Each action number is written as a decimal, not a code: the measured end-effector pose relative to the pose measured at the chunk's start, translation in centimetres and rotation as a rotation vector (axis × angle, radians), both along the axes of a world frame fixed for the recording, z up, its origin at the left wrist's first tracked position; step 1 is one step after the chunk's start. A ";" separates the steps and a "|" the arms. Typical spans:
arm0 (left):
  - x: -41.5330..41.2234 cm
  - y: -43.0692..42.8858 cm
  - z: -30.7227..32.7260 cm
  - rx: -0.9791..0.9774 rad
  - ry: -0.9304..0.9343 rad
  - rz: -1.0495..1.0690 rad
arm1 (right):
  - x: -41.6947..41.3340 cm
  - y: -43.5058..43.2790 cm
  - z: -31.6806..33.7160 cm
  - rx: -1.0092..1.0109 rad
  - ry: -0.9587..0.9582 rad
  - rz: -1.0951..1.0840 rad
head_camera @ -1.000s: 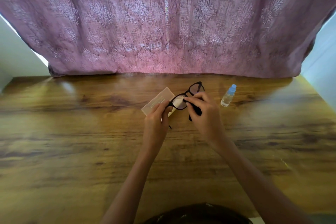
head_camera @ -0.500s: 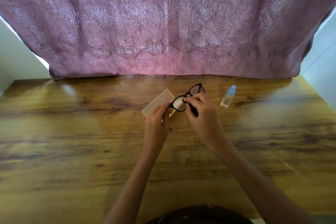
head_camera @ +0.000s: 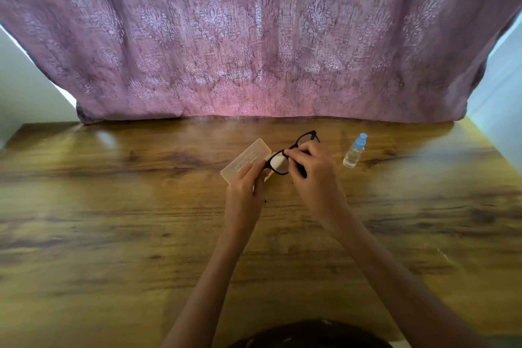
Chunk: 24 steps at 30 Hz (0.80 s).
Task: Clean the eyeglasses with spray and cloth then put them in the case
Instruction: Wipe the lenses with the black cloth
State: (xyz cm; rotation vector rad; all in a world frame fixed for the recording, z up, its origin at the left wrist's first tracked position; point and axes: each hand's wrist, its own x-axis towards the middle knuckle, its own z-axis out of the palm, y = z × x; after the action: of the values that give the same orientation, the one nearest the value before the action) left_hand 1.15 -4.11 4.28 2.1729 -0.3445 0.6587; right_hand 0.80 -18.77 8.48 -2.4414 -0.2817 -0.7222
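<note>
Eyeglasses [head_camera: 293,150] with black frame are held above the middle of the wooden table [head_camera: 113,234], toward its far edge. Your left hand [head_camera: 244,192] pinches the left end of the frame; your right hand [head_camera: 313,175] grips the frame with a dark cloth [head_camera: 302,172]. The pale case [head_camera: 244,162] lies just behind, and the spray bottle [head_camera: 354,151] stands near, on the right.
</note>
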 end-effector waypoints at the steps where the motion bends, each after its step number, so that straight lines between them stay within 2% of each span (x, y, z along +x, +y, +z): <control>1: 0.0 0.0 0.1 -0.005 -0.006 0.002 | -0.2 0.2 0.0 -0.009 -0.007 0.014; 7: -0.2 0.1 0.2 -0.020 -0.019 -0.003 | -0.6 1.0 -0.2 -0.051 0.003 0.168; 14: -0.2 0.1 0.0 -0.029 -0.015 -0.004 | 0.1 -0.3 0.0 -0.026 0.029 0.019; 24: 0.1 0.0 -0.4 -0.062 0.017 0.017 | -2.1 0.2 -0.8 0.005 -0.020 0.059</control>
State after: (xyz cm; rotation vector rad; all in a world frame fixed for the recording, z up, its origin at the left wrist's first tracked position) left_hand 1.27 -4.14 3.89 2.1233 -0.2932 0.6519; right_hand -1.32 -18.60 7.66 -2.4113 -0.3578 -0.7217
